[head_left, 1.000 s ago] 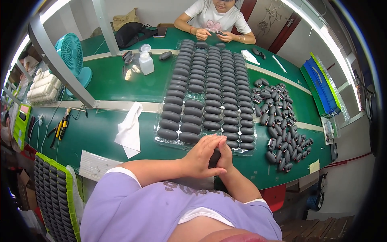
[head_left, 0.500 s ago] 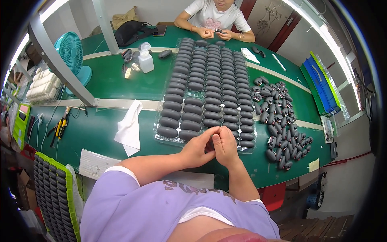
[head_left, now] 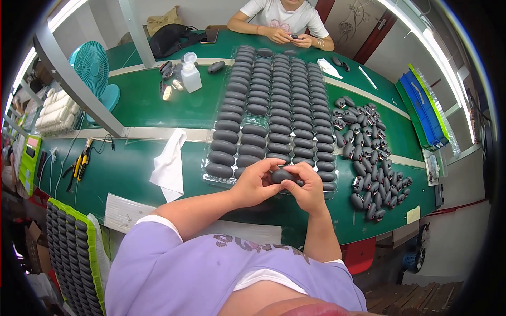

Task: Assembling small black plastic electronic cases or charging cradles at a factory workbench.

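Between my hands, in front of my chest, is a dark grey oval case (head_left: 280,176) with a smooth rounded surface. My left hand (head_left: 255,183) has its fingers closed around the left side of the case. My right hand (head_left: 307,185) pinches it from the right, its thumb on the near face. Just beyond and partly under my hands lies a clear plastic tray (head_left: 255,129) with rows of similar grey cases. Right of it is a loose heap of small dark grey cases (head_left: 373,158), some showing red and silvery parts.
A white cloth (head_left: 169,164), pliers (head_left: 80,164), a teal fan (head_left: 94,71) and a white bottle (head_left: 191,78) are to the left. Across the green table (head_left: 147,108) a person (head_left: 287,23) handles a small dark item. Blue bins (head_left: 419,108) stand at right.
My hands have turned and parted slightly, so the grey case between them now shows. The person opposite has lowered their hands a little and shifted their hold.
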`<state>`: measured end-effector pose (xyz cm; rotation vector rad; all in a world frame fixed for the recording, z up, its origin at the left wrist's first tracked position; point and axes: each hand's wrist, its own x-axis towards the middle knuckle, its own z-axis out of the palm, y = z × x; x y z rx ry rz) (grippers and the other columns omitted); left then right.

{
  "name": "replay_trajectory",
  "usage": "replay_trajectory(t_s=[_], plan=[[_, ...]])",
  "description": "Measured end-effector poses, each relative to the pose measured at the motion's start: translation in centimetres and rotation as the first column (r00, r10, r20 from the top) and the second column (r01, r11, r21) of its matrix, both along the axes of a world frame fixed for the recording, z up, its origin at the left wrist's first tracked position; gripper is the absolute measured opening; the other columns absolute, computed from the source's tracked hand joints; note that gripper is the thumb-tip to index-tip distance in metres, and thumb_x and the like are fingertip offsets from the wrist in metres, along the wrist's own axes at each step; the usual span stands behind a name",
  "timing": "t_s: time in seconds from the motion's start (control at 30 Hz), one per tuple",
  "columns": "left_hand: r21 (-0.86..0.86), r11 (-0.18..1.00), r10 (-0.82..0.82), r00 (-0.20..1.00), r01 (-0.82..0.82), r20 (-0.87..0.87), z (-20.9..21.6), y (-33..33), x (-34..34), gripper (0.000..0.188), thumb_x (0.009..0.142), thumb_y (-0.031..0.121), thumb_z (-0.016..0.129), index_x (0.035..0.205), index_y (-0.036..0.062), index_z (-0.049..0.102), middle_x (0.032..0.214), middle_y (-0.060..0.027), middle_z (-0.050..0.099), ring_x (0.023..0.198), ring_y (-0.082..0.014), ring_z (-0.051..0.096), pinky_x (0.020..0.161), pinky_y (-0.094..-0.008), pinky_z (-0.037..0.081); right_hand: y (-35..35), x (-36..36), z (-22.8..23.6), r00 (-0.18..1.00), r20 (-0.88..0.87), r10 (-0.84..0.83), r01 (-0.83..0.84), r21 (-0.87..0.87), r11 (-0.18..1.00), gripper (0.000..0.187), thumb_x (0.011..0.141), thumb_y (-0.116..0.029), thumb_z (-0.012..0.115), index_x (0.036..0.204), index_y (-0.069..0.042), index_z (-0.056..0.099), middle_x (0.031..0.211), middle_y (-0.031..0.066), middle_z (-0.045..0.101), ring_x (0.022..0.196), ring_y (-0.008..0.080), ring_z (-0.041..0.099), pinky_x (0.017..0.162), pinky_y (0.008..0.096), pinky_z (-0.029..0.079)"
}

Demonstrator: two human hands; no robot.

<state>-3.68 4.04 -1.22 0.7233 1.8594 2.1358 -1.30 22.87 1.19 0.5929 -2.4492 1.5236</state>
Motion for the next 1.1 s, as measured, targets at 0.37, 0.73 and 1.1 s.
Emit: replay_trajectory(t_s=[0.37, 0.73, 1.1], plan=[[0.107, 0.985, -0.144, 0.987, 0.137, 0.067, 0.4, -0.1, -0.2, 0.061, 0.081, -0.003, 0.068, 0.134, 0.0057, 0.040, 0.102, -0.0051, 0.053, 0.081, -0.0076, 0.058, 0.065, -0.0205, 0.049, 0.6, -0.5, -1.4, 0.818, 0.555, 0.153, 0.212, -0.538, 0.816, 0.032, 0.098, -0.032, 0.053, 0.106, -0.002, 0.057, 0.085, 0.0045, 0.064, 0.067, 0.0092, 0.060, 0.057, 0.0210, 0.049], [-0.124, 0.981, 0.127, 0.978, -0.148, -0.163, 0.9, -0.8, -0.9, 0.019, 0.081, 0.004, 0.068, 0.100, 0.0021, 0.064, 0.092, -0.0089, 0.059, 0.078, -0.0165, 0.060, 0.069, -0.0266, 0.052, -0.7, 0.3, -2.0, 0.972, 0.233, -0.013, 0.101, -0.369, 0.924, 0.021, 0.089, -0.007, 0.065, 0.107, 0.000, 0.058, 0.091, 0.0051, 0.063, 0.077, 0.0090, 0.060, 0.069, 0.0237, 0.051], [0.068, 0.997, 0.009, 0.958, -0.030, 0.288, 1.1, -0.8, -2.5, 0.015, 0.089, 0.009, 0.066, 0.100, -0.0005, 0.061, 0.086, -0.0056, 0.066, 0.074, -0.0105, 0.065, 0.066, -0.0237, 0.055, -0.7, -0.9, -1.9, 0.906, 0.406, 0.123, 0.148, -0.574, 0.805, 0.035, 0.082, 0.003, 0.068, 0.115, 0.003, 0.057, 0.097, 0.0060, 0.064, 0.085, 0.0116, 0.062, 0.074, 0.0247, 0.053]])
